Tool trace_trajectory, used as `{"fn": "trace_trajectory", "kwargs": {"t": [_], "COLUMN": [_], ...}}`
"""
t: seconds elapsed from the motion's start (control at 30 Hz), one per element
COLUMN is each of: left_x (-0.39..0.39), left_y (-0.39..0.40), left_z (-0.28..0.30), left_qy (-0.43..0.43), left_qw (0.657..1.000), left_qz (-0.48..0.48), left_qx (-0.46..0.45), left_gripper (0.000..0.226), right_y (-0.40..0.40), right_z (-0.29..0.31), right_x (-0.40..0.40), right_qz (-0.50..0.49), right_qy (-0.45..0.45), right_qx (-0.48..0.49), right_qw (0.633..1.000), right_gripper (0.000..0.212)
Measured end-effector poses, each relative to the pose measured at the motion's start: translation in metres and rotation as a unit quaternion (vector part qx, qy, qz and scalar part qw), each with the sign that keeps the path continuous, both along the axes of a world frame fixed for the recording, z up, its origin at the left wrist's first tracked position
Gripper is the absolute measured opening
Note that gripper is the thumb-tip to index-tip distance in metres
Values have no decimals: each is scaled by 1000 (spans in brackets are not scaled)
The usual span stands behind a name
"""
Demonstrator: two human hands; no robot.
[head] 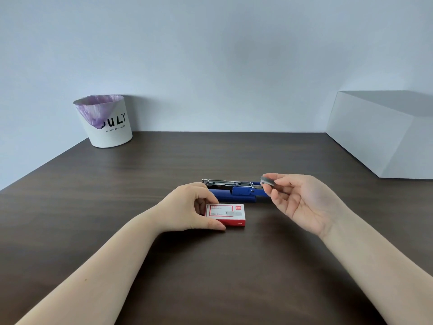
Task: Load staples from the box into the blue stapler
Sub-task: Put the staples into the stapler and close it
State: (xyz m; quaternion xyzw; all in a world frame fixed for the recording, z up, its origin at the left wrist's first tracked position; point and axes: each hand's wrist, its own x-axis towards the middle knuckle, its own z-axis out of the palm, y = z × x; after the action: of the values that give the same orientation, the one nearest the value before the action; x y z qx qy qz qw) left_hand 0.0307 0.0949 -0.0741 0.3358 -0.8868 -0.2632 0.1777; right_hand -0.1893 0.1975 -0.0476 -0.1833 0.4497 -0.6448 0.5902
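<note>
A small red and white staple box (228, 214) lies flat on the dark wooden table (117, 195). My left hand (191, 208) grips its left end between thumb and fingers. Just behind the box lies the blue stapler (236, 191), swung open with its metal staple channel (226, 182) exposed along the top. My right hand (297, 202) hovers palm up over the stapler's right end and pinches a grey strip of staples (267, 180) between thumb and fingertips. That hand hides the stapler's right end.
A white bin (110, 127) with a purple liner stands at the table's back left, against the wall. A large white box (379, 134) occupies the back right corner. The table's left edge runs diagonally toward me.
</note>
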Motion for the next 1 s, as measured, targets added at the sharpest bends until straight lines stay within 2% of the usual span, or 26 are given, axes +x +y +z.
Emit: {"fn": "trace_trajectory", "kwargs": {"t": [0.1,0.23,0.47,0.53,0.7,0.77,0.87,0.93,1.0], "left_x": [0,0,0,0,0,2,4,5,4], "left_y": [-1,-2,-1,-1,1,0,-7,-15,-24], "left_z": [-1,-1,-3,-3,-2,-1,6,10,11], "left_qy": [1,-1,11,13,12,30,109,176,184], "left_qw": [1000,1000,1000,1000,1000,999,991,972,961], "left_qz": [-2,-3,-7,-10,-5,-1,73,151,203], "left_qx": [0,-3,-5,-10,-17,-16,2,42,41], "left_gripper": [45,45,47,50,57,48,25,28,19], "right_y": [-1,-2,-1,-3,-13,-19,-30,-37,-43], "right_z": [-2,-5,-2,0,6,9,12,13,11], "right_x": [2,6,10,11,11,14,18,21,22], "right_qz": [-11,-42,-53,-66,-70,-45,-12,5,18], "right_qy": [16,76,220,290,477,528,589,598,602], "right_qx": [3,-18,-48,-48,-52,-62,-77,-82,-83], "right_qw": [1000,996,973,953,875,846,805,797,794], "right_gripper": [16,15,11,10,10,12,15,16,17]}}
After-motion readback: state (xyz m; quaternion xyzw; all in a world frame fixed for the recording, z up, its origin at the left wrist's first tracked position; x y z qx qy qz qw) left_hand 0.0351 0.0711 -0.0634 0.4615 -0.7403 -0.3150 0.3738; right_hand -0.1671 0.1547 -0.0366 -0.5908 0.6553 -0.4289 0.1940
